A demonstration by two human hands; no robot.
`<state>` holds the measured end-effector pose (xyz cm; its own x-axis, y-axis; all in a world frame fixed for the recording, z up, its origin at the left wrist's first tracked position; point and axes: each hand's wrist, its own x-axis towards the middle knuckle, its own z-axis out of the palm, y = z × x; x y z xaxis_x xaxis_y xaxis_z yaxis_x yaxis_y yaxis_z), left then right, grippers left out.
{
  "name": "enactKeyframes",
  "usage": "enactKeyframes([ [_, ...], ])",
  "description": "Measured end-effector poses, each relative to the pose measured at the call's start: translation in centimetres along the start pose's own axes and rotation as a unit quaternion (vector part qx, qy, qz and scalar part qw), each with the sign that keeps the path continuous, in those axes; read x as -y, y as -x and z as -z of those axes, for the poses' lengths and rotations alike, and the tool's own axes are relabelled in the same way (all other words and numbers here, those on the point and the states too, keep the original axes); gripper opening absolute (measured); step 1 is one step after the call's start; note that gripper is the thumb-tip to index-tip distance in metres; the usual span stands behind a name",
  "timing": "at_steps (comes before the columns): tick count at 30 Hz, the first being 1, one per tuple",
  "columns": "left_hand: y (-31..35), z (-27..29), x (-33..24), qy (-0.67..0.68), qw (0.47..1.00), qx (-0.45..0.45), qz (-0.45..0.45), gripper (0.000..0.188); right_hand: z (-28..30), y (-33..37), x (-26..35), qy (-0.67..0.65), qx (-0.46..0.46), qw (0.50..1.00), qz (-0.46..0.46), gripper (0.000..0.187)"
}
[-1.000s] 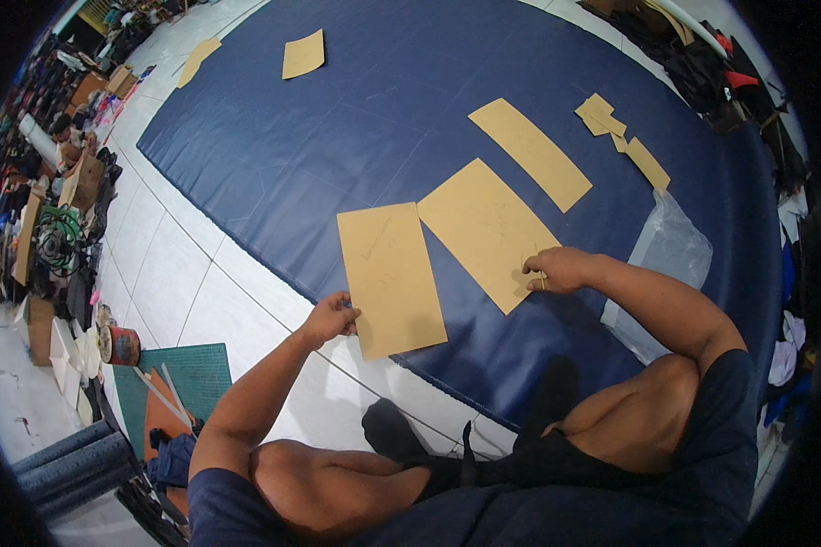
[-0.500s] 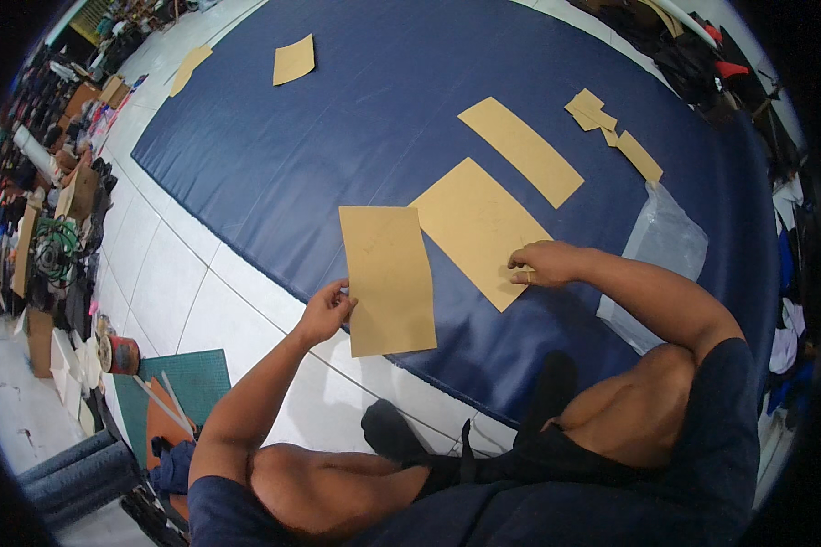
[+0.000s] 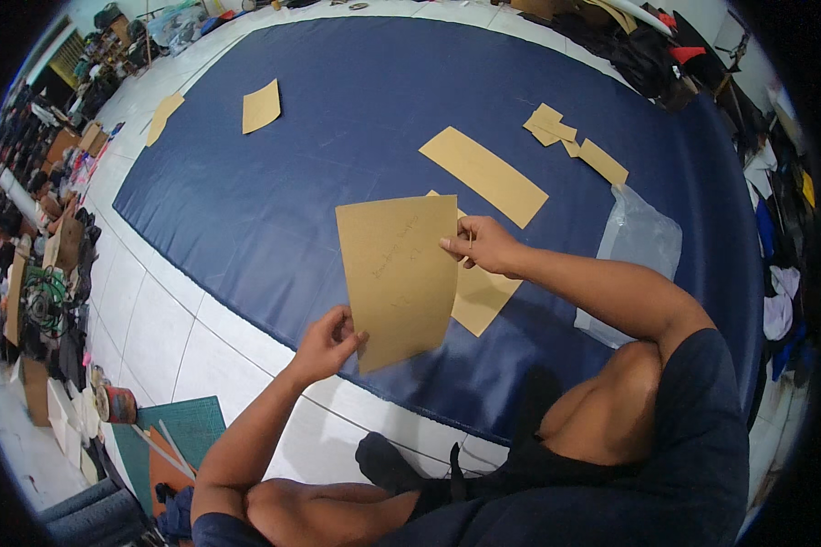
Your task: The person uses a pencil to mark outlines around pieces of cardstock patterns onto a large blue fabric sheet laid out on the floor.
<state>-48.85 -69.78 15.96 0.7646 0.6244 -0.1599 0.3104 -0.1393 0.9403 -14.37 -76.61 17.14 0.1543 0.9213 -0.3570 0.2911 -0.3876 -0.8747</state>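
A tan cardboard pattern piece (image 3: 400,273) is lifted off the dark blue fabric sheet (image 3: 337,137) spread on the floor. My left hand (image 3: 324,345) pinches its lower left corner. My right hand (image 3: 480,244) grips its upper right edge. Under it, another tan piece (image 3: 482,296) lies flat on the fabric, partly hidden by the raised one. A long tan strip (image 3: 483,175) lies just beyond.
Small tan pieces (image 3: 570,141) lie at the far right, two more (image 3: 261,106) at the far left. A clear plastic bag (image 3: 634,246) rests right of my arm. A green cutting mat (image 3: 178,433) sits on white tiles lower left. Clutter lines the left edge.
Both hands have picked the left tan piece up from the fabric and raised it toward me; before, it lay flat with my hands at its edges.
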Motion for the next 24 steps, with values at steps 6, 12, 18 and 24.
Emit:
enactKeyframes([
  [6, -1.7, 1.2, -1.3, 0.186, 0.98, -0.054, 0.04, 0.034, -1.0, 0.7, 1.7, 0.019, -0.02, 0.996, 0.082, 0.035],
  [12, -1.1, 0.8, -1.5, 0.253, 0.962, -0.026, 0.103, 0.04, -1.3, 2.4, 4.6, -0.057, -0.075, 0.981, 0.169, 0.021],
  [18, -0.9, 4.7, 1.3, 0.274, 0.958, 0.007, 0.085, 0.062, -1.1, 4.1, 6.2, 0.246, -0.052, 0.778, 0.575, 0.027],
  [24, -0.1, 5.3, -5.2, 0.52, 0.836, 0.122, 0.129, 0.095, -0.8, 4.0, 4.2, 0.367, -0.038, 0.689, 0.624, 0.015],
])
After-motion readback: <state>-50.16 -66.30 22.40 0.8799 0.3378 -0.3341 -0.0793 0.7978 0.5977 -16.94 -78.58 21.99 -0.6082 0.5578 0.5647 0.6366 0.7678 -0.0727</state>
